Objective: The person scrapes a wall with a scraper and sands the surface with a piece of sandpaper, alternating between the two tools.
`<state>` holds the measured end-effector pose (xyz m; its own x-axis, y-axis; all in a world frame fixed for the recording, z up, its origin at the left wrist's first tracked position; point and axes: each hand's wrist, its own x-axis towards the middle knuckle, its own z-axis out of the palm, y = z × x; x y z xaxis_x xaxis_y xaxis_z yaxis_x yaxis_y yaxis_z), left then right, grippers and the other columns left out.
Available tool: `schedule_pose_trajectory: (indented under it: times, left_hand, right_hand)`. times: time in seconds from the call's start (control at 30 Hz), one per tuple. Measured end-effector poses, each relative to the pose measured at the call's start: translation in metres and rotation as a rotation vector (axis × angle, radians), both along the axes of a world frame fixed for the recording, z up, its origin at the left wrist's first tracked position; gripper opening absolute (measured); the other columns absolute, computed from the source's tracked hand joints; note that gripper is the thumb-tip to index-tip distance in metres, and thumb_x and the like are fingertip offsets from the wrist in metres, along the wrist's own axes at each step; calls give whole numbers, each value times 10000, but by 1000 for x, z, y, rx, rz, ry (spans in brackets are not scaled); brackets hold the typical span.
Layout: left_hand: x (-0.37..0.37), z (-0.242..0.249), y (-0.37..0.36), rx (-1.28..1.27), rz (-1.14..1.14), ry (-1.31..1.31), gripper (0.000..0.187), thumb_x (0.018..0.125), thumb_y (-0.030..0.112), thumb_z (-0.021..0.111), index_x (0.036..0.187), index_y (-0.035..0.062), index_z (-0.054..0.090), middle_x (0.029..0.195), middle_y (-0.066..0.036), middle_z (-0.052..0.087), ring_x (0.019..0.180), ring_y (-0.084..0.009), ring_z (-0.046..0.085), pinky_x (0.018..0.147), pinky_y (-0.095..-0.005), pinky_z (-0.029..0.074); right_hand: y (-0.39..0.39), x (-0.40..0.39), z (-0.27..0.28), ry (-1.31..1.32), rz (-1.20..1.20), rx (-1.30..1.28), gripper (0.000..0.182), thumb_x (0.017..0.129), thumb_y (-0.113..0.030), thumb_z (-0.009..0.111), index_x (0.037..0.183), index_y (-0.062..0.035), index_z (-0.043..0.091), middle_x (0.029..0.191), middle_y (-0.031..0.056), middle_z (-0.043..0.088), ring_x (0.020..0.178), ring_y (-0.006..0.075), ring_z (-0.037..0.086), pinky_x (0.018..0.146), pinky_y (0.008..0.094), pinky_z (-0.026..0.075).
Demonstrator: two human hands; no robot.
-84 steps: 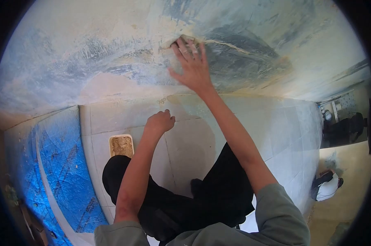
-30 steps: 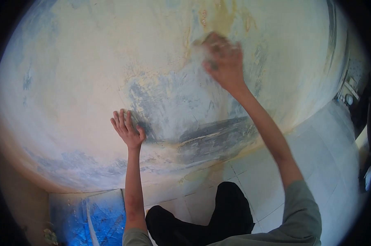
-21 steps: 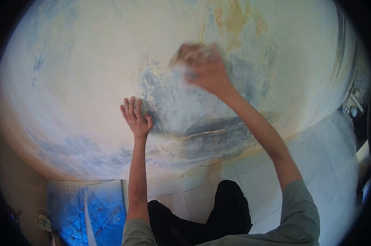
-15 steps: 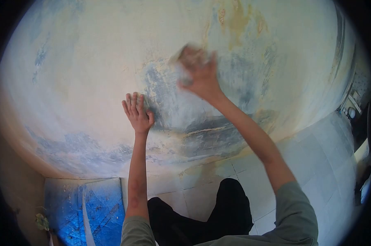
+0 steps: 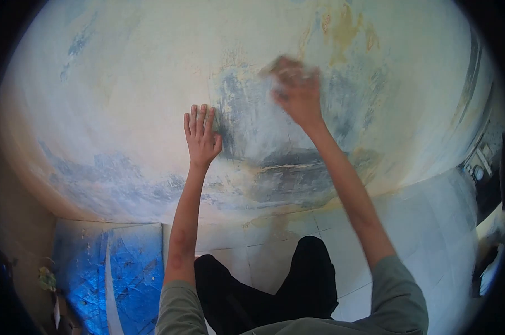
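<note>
A pale wall [image 5: 140, 72] with worn grey-blue patches fills the view in front of me. My left hand [image 5: 203, 137] lies flat on it, fingers stretched upward, just left of a scraped grey patch [image 5: 238, 114]. My right hand [image 5: 300, 92] is smeared by motion over the upper part of that patch. Under its fingers a thin brownish piece [image 5: 276, 66], perhaps sandpaper, sticks out to the upper left. Blur and the hand hide most of this piece.
A darker grey band [image 5: 291, 178] runs low on the wall above the tiled floor [image 5: 347, 240]. A blue, creased panel [image 5: 135, 279] stands at lower left, near a small plant [image 5: 47, 278]. Dark objects [image 5: 489, 190] line the right edge. My black-clad knees are below.
The camera view has shifted, so the wall marks sit farther right. My left hand keeps its place on the wall. My right hand stays blurred near the same patch, still with the brownish piece.
</note>
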<state>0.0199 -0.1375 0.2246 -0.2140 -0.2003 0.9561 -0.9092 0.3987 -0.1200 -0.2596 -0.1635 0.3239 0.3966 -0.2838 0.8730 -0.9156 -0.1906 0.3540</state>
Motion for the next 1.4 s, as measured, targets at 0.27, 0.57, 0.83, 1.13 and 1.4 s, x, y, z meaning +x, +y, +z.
schedule_pose_trajectory:
  times: [0.27,0.57,0.83,1.13,1.4]
  left_hand:
    - [-50,-100,65,283,-224,318,698,651,9,582,1326,63,417,1381,-210,365,1341,-385,278,1110,-535,208]
    - [-95,-339,175,1667,-521,-104,469,788,110,530,1247,25,482,1250,-242,473,1143,-400,496,914,-473,442]
    - [-97,-324,183,1716,-448,35,399,839,280,494,1173,72,563,1167,-188,580,1038,-366,590,877,-459,476]
    - [-77,-315,182,1902,-143,-74,428,841,285,476,1207,80,562,1221,-157,569,1087,-311,583,870,-463,487]
    - [-59,-300,192,1873,-136,36,426,844,302,472,1182,62,569,1185,-166,588,1080,-316,585,880,-463,486]
  right_hand:
    - [35,57,-12,218,331,141,529,824,-443,582,1303,-226,523,1479,-1,334,1316,244,357,1126,537,154]
    - [22,69,3,12,-4,-74,532,854,-450,568,1311,-184,507,1456,47,355,1312,291,351,1088,553,225]
    - [12,88,-6,361,111,57,552,862,-456,548,1332,-174,481,1415,53,405,1299,277,376,1119,517,204]
    - [17,137,-61,484,339,127,548,825,-382,584,1323,-174,492,1391,39,442,1301,272,377,1112,540,195]
    - [22,147,-30,-61,-78,-101,457,798,-386,607,1210,-189,600,1337,60,489,1276,204,408,1129,533,183]
